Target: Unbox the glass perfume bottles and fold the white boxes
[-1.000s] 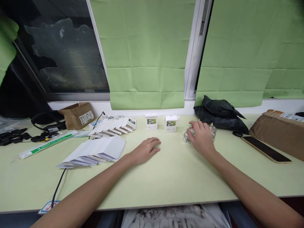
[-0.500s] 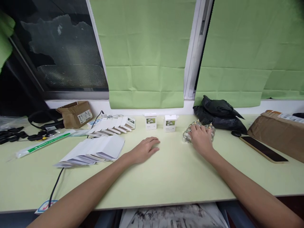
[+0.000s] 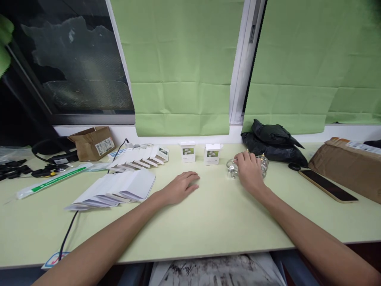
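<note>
My right hand [image 3: 250,169] reaches over a small cluster of clear, shiny, glass-like round pieces [image 3: 231,170] with gold-coloured tips. Its fingers curl down around one of them, and the hand hides much of the group. More of the clear pieces [image 3: 264,163] show just beyond its right side. My left hand [image 3: 180,187] rests palm down on the table, fingers stretched out and thumb apart, holding nothing. Between and beyond the hands stand two small upright white boxes, a left box [image 3: 188,155] and a right box [image 3: 211,157], each with a plant picture and a raised top flap.
Flattened white boxes lie in a near row [image 3: 119,188] and a far row [image 3: 139,158] at left. Beyond them stands an open brown carton [image 3: 93,145]. Black plastic bags [image 3: 272,145], a phone [image 3: 327,186] and a brown parcel [image 3: 345,167] lie at right.
My right hand's fingers have drawn together a little over the clear pieces, and a round piece shows more plainly at its left. My left hand stays in place.
</note>
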A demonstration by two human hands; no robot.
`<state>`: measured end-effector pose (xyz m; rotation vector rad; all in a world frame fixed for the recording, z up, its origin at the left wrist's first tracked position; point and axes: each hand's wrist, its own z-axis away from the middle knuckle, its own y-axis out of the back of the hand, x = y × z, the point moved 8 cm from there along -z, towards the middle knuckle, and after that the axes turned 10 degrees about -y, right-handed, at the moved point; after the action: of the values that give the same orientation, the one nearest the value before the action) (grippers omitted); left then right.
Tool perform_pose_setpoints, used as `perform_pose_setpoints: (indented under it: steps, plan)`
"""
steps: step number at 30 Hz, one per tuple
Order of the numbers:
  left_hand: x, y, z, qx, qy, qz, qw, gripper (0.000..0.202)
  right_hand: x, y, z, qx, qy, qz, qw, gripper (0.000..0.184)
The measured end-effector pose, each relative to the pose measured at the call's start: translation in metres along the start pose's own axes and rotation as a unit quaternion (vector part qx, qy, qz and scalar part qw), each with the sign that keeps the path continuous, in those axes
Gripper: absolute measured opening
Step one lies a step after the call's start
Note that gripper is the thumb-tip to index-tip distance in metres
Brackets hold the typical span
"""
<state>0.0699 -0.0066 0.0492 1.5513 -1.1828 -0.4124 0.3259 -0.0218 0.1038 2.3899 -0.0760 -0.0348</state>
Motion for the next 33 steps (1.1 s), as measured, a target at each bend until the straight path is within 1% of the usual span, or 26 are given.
perform_pose_setpoints:
  steps: [2,4,6,8,10,12,15,18,22,23,24,25,27,29,31,33]
  plan:
    - [0.002,0.004,-0.002,0.020,0.007,0.005,1.000,0.043,-0.004,0.009,0.000,0.022,0.004,-0.043,0.999,0.026]
    - [0.004,0.011,-0.003,0.063,0.025,0.016,0.998,0.043,-0.009,0.016,0.001,0.032,0.017,-0.110,0.993,0.027]
    - [0.008,0.018,-0.005,0.107,0.040,0.039,0.993,0.045,-0.020,0.018,0.004,0.019,0.046,-0.199,0.979,0.026]
    - [0.015,0.020,-0.006,0.132,0.041,0.070,0.988,0.051,-0.034,0.018,0.011,-0.015,0.082,-0.289,0.954,0.025]
    - [0.023,0.019,-0.008,0.137,0.031,0.095,0.985,0.059,-0.049,0.017,0.019,-0.059,0.108,-0.361,0.925,0.023]
    - [0.031,0.016,-0.011,0.136,0.019,0.110,0.984,0.061,-0.061,0.016,0.026,-0.104,0.121,-0.408,0.899,0.022]
    - [0.040,0.011,-0.015,0.117,0.008,0.123,0.985,0.048,-0.073,0.015,0.034,-0.154,0.123,-0.443,0.874,0.021]
    - [0.042,0.007,-0.019,0.095,0.025,0.135,0.986,0.036,-0.075,0.015,0.037,-0.170,0.119,-0.453,0.867,0.020]
    - [0.038,0.005,-0.018,0.092,0.048,0.154,0.982,0.032,-0.076,0.011,0.036,-0.181,0.126,-0.434,0.874,0.021]
    - [0.036,0.005,-0.017,0.094,0.054,0.157,0.982,0.032,-0.074,0.011,0.034,-0.177,0.127,-0.418,0.882,0.023]
    - [0.033,0.004,-0.016,0.096,0.061,0.159,0.981,0.033,-0.071,0.010,0.031,-0.164,0.124,-0.392,0.897,0.024]
    - [0.029,0.004,-0.015,0.098,0.070,0.160,0.980,0.033,-0.067,0.010,0.028,-0.142,0.117,-0.355,0.917,0.027]
    - [0.021,0.004,-0.012,0.102,0.092,0.159,0.978,0.034,-0.054,0.011,0.020,-0.090,0.096,-0.246,0.960,0.028]
    - [0.015,0.004,-0.010,0.104,0.110,0.162,0.975,0.034,-0.041,0.011,0.016,-0.050,0.075,-0.123,0.988,0.027]
    - [0.010,0.005,-0.009,0.107,0.120,0.166,0.973,0.036,-0.031,0.009,0.015,-0.035,0.064,-0.027,0.997,0.024]
    - [0.008,0.006,-0.009,0.111,0.123,0.168,0.972,0.037,-0.025,0.005,0.018,-0.035,0.061,0.028,0.997,0.021]
